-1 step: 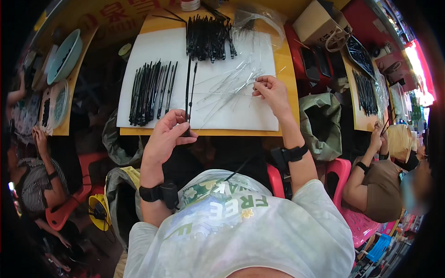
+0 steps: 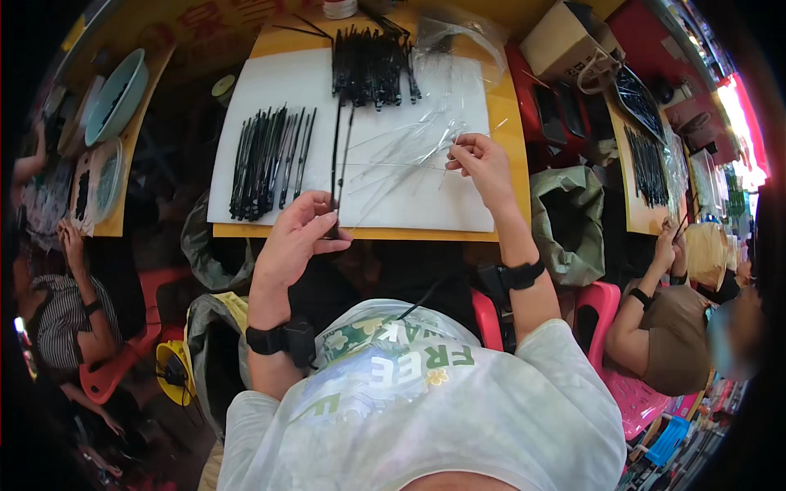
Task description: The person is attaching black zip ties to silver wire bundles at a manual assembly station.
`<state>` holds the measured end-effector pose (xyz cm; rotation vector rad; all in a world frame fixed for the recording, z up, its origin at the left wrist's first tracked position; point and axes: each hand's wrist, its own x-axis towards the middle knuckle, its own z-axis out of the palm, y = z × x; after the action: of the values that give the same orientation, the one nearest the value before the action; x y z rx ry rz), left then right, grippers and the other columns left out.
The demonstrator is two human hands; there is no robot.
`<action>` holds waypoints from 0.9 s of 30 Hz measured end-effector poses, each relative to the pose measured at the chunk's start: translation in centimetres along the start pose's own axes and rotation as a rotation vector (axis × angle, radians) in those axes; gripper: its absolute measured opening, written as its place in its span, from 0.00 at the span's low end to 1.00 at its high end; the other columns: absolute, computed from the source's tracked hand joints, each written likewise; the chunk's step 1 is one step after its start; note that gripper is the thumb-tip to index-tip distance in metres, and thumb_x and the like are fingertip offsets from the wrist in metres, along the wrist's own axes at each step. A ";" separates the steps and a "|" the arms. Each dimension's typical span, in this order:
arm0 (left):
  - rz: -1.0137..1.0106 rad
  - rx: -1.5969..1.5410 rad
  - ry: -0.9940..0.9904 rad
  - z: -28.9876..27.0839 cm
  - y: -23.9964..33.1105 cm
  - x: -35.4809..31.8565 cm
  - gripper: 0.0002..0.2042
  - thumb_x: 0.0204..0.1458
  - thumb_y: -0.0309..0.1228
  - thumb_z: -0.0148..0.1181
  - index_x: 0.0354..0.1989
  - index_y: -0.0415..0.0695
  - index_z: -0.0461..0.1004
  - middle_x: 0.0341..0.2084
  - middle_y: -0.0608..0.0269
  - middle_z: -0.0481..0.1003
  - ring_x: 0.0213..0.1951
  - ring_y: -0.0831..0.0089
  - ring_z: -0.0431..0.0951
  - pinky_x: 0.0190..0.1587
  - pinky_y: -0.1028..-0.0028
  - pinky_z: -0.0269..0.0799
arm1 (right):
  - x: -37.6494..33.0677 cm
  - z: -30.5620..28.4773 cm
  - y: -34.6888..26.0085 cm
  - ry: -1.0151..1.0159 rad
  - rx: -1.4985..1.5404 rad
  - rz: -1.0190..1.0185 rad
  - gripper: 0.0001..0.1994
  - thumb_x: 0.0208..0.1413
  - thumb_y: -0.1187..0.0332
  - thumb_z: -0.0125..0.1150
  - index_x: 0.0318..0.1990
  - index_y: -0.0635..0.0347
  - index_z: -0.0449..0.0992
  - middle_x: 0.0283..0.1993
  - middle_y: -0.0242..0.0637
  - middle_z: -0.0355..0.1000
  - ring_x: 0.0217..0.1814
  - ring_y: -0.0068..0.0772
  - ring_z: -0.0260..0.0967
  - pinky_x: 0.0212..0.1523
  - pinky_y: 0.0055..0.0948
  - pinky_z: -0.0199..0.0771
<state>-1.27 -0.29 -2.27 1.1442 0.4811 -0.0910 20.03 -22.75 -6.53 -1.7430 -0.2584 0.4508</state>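
My left hand (image 2: pixel 296 233), at the table's near edge, is closed around the lower end of a slim black stick (image 2: pixel 336 155) that points away from me. A second thin dark stick (image 2: pixel 347 147) slants up beside it from the same fingers. To the right, my right hand (image 2: pixel 481 164) pinches what looks like a thin clear strip, its thumb and forefinger together. Several loose clear strips (image 2: pixel 401 155) lie scattered next to those fingers. Left of my left hand, a row of black sticks (image 2: pixel 266 164) rests on the white board (image 2: pixel 377 214).
A thick pile of black sticks (image 2: pixel 375 69) sits at the board's far edge, with a clear plastic bag (image 2: pixel 463 41) beside it. An open sack (image 2: pixel 566 221) stands right of the wooden table (image 2: pixel 501 106). Co-workers sit at both sides, near a pale blue basin (image 2: pixel 119 98) on the left.
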 end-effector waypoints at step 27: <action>-0.074 -0.335 -0.192 2.5 0.6 1.3 0.07 0.58 0.26 0.47 0.43 0.40 0.63 0.30 0.62 0.69 0.36 0.59 0.79 0.38 0.72 0.80 | -5.6 6.9 -2.5 -0.215 0.623 0.232 0.07 0.55 0.69 0.59 0.37 0.62 0.69 0.34 0.40 0.74 0.34 0.30 0.76 0.29 0.18 0.72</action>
<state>0.90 -2.06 -1.51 0.7806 0.3518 -0.1763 12.24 -18.39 -4.36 -1.1156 -0.0532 0.7958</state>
